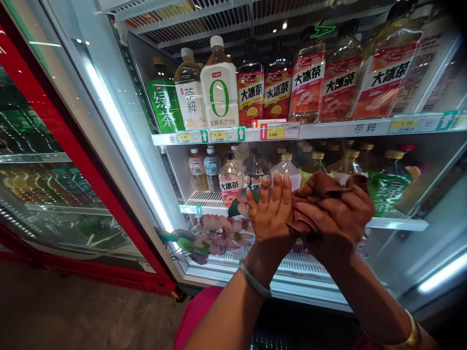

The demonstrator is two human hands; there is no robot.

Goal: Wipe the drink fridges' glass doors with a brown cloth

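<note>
My left hand (272, 214) is raised against the glass door of a drink cooler, its fingers spread and pointing up, with nothing held in it. Right beside it, my right hand (341, 216) is closed round a crumpled dark brown cloth (304, 221). The cloth's near edge touches the side of my left hand. Behind both hands, bottles stand on the middle shelf, partly covered by the hands. A flower decal (222, 233) lies on the glass to the left of my left hand.
Large tea bottles (219, 92) line the upper shelf (310, 130) behind the glass. At the left stands another cooler with a red frame (120, 209). Brown floor (91, 311) shows at the lower left. A lit strip (120, 136) runs along the cooler's left side.
</note>
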